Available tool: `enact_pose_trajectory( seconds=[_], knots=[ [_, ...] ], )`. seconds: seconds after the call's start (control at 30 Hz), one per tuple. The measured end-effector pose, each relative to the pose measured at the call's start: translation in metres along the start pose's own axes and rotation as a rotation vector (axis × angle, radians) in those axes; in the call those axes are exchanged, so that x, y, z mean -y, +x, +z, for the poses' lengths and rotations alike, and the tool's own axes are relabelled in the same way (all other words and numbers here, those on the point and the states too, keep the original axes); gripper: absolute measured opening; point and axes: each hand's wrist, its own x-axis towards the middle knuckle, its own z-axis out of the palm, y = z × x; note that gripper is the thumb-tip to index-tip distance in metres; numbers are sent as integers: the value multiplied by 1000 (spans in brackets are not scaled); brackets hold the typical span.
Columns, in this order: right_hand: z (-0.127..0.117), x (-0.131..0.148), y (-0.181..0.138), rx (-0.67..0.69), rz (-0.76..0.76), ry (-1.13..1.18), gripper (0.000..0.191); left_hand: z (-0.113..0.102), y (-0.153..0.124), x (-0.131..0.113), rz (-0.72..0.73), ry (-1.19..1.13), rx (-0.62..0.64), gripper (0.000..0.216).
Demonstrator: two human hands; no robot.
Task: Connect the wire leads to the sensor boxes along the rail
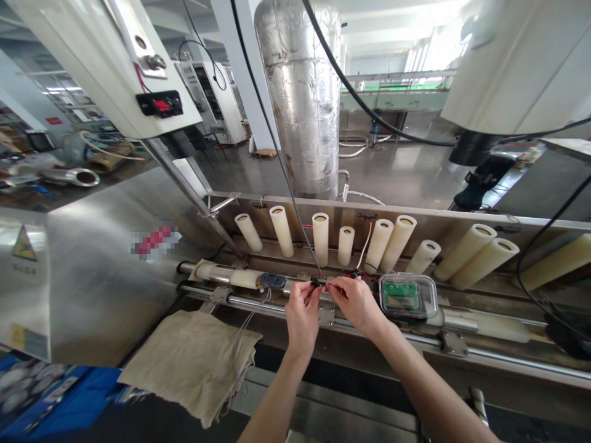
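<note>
My left hand is closed, thumb and fingertips pinching a small black part over the metal rails. Close beside it, almost touching, my right hand is also closed in a pinch; what lies between its fingertips is too small to make out. A thin dark cable hangs from above and ends near the black part. Right of my right hand sits a clear plastic box with a green circuit board inside. A grey handheld device rests on the roller to the left.
Several off-white plastic tubes lean along the trough's back wall. A beige cloth lies at front left, beside a metal housing. White machine columns hang overhead at both sides. Beyond stands a foil-wrapped tank.
</note>
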Motion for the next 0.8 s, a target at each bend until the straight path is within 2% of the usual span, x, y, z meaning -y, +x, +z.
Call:
enact_pose_trajectory(
  seconds=[0.57, 0.73, 0.8],
  knots=[
    [1, -2, 1, -26, -7, -7, 25, 2, -5, -5, 88, 91, -14, 28],
    [2, -4, 0, -29, -10, 5, 25, 7, -7, -7, 118, 53, -5, 31],
    [3, -6, -1, -30, -8, 10, 26, 10, -6, -7, 88, 6, -4, 35]
  ],
)
